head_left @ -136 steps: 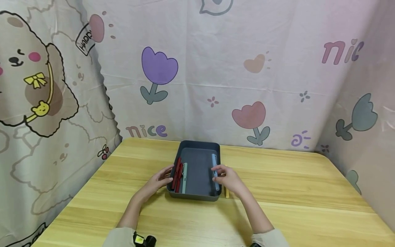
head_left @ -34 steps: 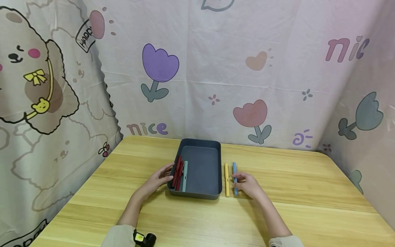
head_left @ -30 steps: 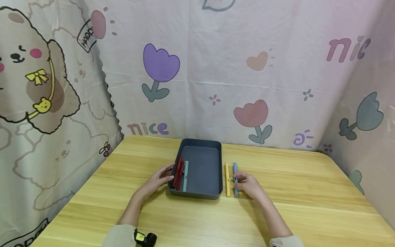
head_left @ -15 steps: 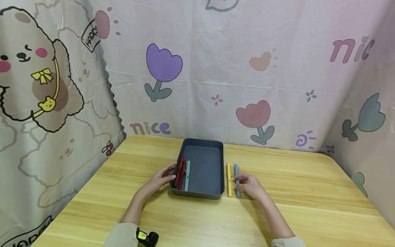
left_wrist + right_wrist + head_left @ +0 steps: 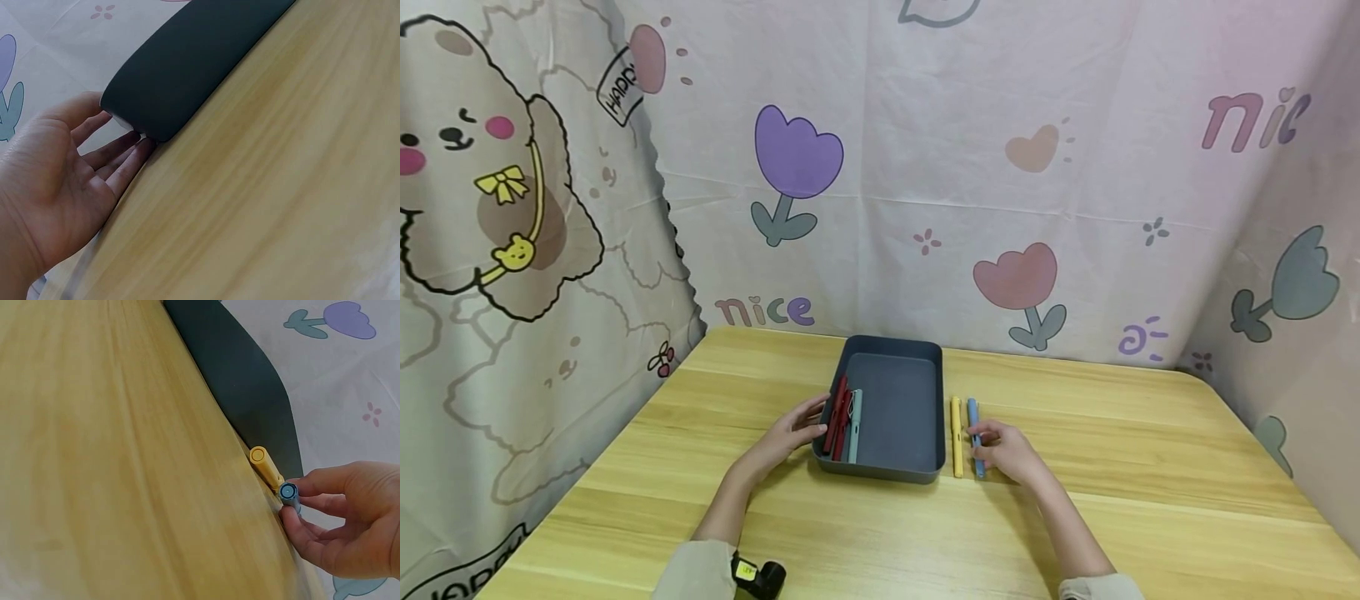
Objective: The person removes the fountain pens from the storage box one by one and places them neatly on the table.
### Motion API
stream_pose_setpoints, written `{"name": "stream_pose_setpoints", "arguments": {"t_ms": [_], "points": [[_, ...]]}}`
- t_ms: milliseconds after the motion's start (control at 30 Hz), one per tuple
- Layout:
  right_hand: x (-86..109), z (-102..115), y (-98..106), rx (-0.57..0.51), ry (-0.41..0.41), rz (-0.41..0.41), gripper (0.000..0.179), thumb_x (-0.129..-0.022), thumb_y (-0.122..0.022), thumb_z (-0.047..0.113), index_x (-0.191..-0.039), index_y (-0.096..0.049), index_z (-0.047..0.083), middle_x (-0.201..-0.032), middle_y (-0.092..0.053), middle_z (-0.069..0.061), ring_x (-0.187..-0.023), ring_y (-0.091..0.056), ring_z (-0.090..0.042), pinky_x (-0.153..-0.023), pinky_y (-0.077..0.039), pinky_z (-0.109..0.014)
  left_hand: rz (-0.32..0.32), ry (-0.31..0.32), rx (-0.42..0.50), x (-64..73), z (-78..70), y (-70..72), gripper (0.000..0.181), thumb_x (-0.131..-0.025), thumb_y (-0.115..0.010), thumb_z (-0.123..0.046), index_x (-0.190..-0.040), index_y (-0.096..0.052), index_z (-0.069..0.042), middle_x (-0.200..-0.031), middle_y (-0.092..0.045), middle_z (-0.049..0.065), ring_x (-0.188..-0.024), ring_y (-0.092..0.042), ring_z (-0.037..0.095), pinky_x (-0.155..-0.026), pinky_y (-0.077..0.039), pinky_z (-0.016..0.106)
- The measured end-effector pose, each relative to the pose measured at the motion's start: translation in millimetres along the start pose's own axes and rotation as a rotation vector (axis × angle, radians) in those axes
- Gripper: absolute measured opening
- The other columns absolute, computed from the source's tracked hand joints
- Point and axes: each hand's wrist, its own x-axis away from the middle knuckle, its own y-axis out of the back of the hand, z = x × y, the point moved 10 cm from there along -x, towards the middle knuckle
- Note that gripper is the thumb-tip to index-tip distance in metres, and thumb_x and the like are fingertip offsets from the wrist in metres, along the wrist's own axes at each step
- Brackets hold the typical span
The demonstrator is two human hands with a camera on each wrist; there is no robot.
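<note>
A dark grey tray (image 5: pixel 897 417) lies on the table in the head view. Along its left wall lean two red pens (image 5: pixel 835 425) and a pale teal pen (image 5: pixel 855 427). My left hand (image 5: pixel 786 435) holds the tray's left edge, thumb at the rim and fingers against the outer wall. Right of the tray, a yellow pen (image 5: pixel 957 437) lies on the wood, and a blue pen (image 5: pixel 973 412) stands parallel beside it. My right hand (image 5: pixel 1009 452) pinches the blue pen between thumb and fingers; the right wrist view shows the blue pen's round end (image 5: pixel 288 492) close to the yellow one.
The wooden table (image 5: pixel 880 533) spreads to both sides and in front of the tray. A printed cloth (image 5: pixel 910 167) hangs behind the tray and along both sides. A black wrist camera (image 5: pixel 760 577) sits on the left sleeve.
The blue pen has gone from inside the tray's right side to the table, right of the yellow pen, in my right hand. In the last second it tilts slightly. The left hand stays at the tray.
</note>
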Motion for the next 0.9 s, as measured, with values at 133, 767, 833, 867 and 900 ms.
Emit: {"name": "stream_pose_setpoints", "arguments": {"t_ms": [133,767,833,867,900], "points": [[-0.5,-0.5,-0.4,0.007,-0.002,0.002,0.027,-0.081,-0.061,-0.008,-0.107,-0.061,-0.005,-0.094,-0.055,-0.014,-0.073,-0.054,-0.019,-0.062,-0.051,-0.032,0.001,0.002,0.005,-0.1,0.1,0.0,0.059,-0.094,-0.055,-0.018,-0.145,-0.027,-0.007,-0.143,-0.026,0.023,-0.131,-0.024,0.036,-0.102,-0.027,0.047],[-0.1,-1.2,-2.7,0.001,0.006,0.012,0.029,-0.079,-0.062,-0.008,-0.107,-0.059,-0.005,-0.09,-0.054,-0.013,-0.072,-0.053,-0.02,-0.061,-0.05,-0.033,0.007,-0.02,0.001,0.1,-1.6,0.1,0.059,-0.094,-0.054,-0.017,-0.145,-0.026,-0.004,-0.142,-0.026,0.026,-0.128,-0.03,0.038,-0.101,-0.029,0.045],[-0.3,-1.6,-2.8,-0.001,0.006,0.012,0.029,-0.078,-0.063,-0.008,-0.107,-0.059,-0.005,-0.089,-0.053,-0.012,-0.071,-0.053,-0.02,-0.061,-0.05,-0.033,0.008,-0.02,0.002,-0.1,-1.1,0.1,0.059,-0.094,-0.054,-0.017,-0.144,-0.026,-0.004,-0.142,-0.027,0.026,-0.128,-0.03,0.038,-0.101,-0.029,0.045],[-0.3,-1.8,-2.9,-0.002,0.006,0.014,0.029,-0.078,-0.063,-0.008,-0.108,-0.059,-0.005,-0.088,-0.053,-0.012,-0.071,-0.053,-0.02,-0.061,-0.05,-0.033,0.008,-0.021,0.003,-0.1,-1.1,0.1,0.059,-0.094,-0.054,-0.016,-0.144,-0.026,-0.004,-0.142,-0.027,0.026,-0.128,-0.03,0.038,-0.101,-0.029,0.045],[-0.3,-1.8,-3.1,-0.004,0.007,0.016,0.03,-0.078,-0.063,-0.008,-0.108,-0.059,-0.005,-0.088,-0.053,-0.012,-0.071,-0.053,-0.02,-0.061,-0.05,-0.033,0.007,-0.02,0.004,-0.3,-0.9,0.0,0.059,-0.094,-0.054,-0.017,-0.144,-0.027,-0.004,-0.142,-0.027,0.025,-0.128,-0.029,0.038,-0.101,-0.029,0.046]]}}
